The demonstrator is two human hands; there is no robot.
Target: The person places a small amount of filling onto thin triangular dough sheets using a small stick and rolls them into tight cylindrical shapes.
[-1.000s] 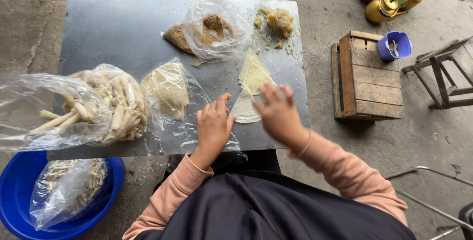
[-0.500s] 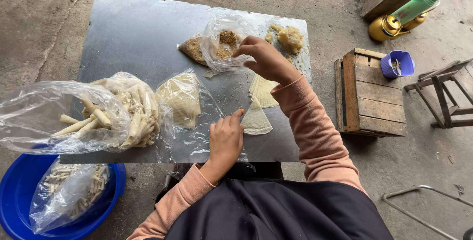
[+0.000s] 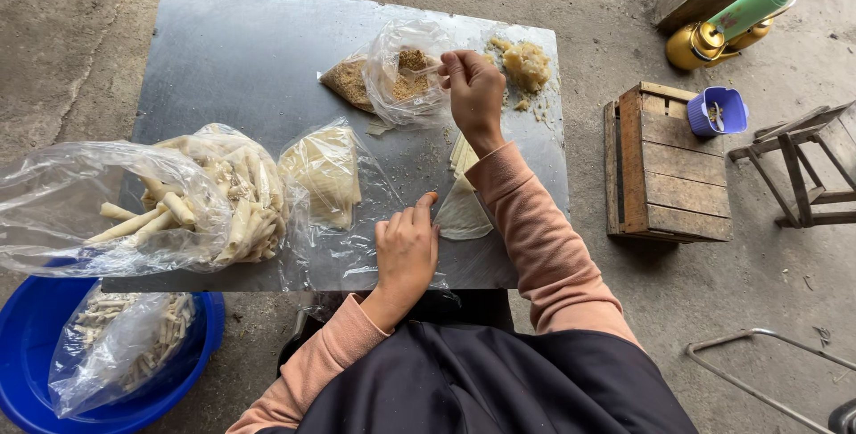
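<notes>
My right hand reaches to the far side of the metal tabletop. It is pinched on a small pale spoon that dips into an open clear bag of brown crumbly filling. My left hand lies flat near the front edge, fingers apart, its thumb beside a pale thin wrapper sheet. More wrappers lie partly under my right forearm. A heap of yellowish mash sits just right of the filling bag.
A bag of folded wrappers and clear bags of pale rolled sticks fill the table's left front. A blue basin with another bag stands below left. On the right are a wooden crate, a purple cup and a stool.
My right hand left the wrapper, reached to the filling bag and now dips a spoon into it. My left hand stayed beside the wrapper and flattened on the table.
</notes>
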